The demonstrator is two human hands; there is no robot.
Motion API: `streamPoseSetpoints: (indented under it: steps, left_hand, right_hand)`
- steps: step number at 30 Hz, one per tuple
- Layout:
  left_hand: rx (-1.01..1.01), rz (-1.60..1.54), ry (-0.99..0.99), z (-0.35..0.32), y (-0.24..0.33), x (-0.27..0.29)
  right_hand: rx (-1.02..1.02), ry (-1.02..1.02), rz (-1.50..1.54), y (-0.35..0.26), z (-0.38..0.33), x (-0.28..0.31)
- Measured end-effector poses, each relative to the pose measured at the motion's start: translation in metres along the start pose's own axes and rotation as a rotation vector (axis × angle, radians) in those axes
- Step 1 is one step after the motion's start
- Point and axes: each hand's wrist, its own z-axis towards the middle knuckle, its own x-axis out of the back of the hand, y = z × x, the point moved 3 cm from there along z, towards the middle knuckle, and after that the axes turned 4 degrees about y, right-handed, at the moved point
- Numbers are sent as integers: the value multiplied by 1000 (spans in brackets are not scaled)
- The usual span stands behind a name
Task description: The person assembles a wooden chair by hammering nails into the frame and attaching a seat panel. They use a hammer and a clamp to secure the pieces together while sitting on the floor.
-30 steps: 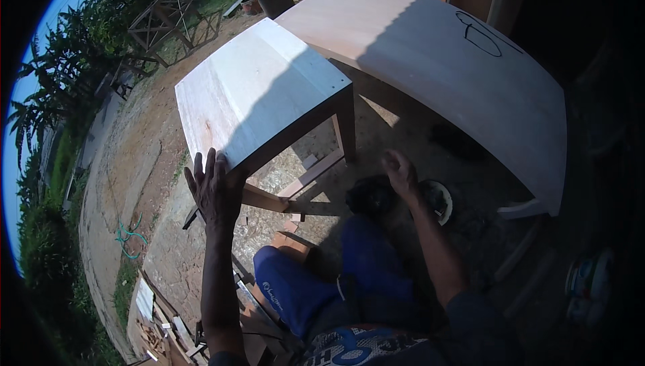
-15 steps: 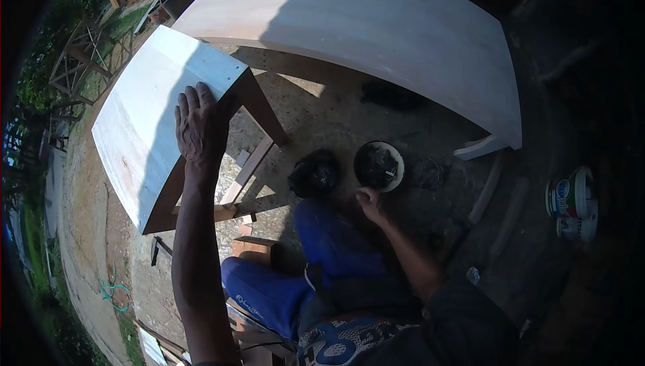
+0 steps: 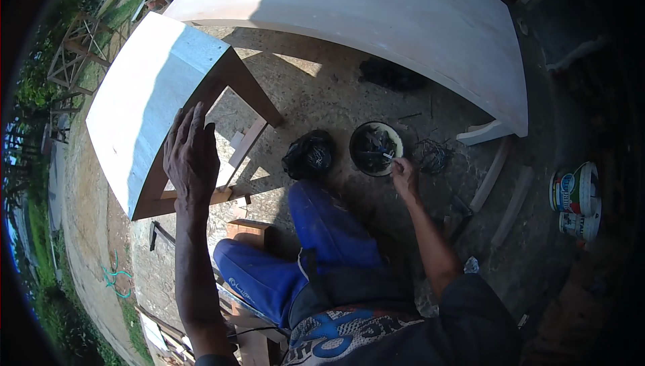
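Observation:
My left hand (image 3: 192, 159) is lifted beside the edge of a small wooden table (image 3: 144, 100) with a pale, partly sunlit top. Its fingers are stretched out and it holds nothing. My right hand (image 3: 404, 176) is at the right rim of a round bowl (image 3: 397, 139), its fingers drawn together. What they hold, if anything, is too small to make out. Dark bits and a small whitish piece lie inside the bowl. Left of it on the ground sits a black plastic bag (image 3: 309, 155) with small shiny pieces in its opening.
A large curved pale wooden panel (image 3: 356, 13) on legs spans the far side. White tubs (image 3: 574, 194) stand at the right. Tangled wire (image 3: 432, 156) and curved wood strips (image 3: 492, 174) lie right of the bowl. A wood block (image 3: 248, 233) is by my knees.
My left hand has come off the small table's top and moved nearer to me. My right hand has shifted right, from the bowl's near side to its right rim.

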Motion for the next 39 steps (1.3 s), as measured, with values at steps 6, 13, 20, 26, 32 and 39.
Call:
streamPoseSetpoints:
  steps: [6,13,20,26,32,39]
  left_hand:
    - [316,-489,-528,-163,60,-16]
    - [553,-641,-900,-305,83,22]
    - [301,-567,-765,-328,79,6]
    - [438,-664,-617,-268,87,-33]
    - [951,-1007,-417,-252,81,-80]
    - [1118,-1262,-227,-196,103,-92]
  right_hand:
    - [131,-349,145,-105,-15,-159]
    - [327,-347,-474,-97,-2,-235]
    - [242,-529,-595,-120,-17,-227]
    - [228,-474,-656,-80,35,-217]
    - [52,-495,101,-118,32,-181]
    - [292,-559,276,-224,-83,-91]
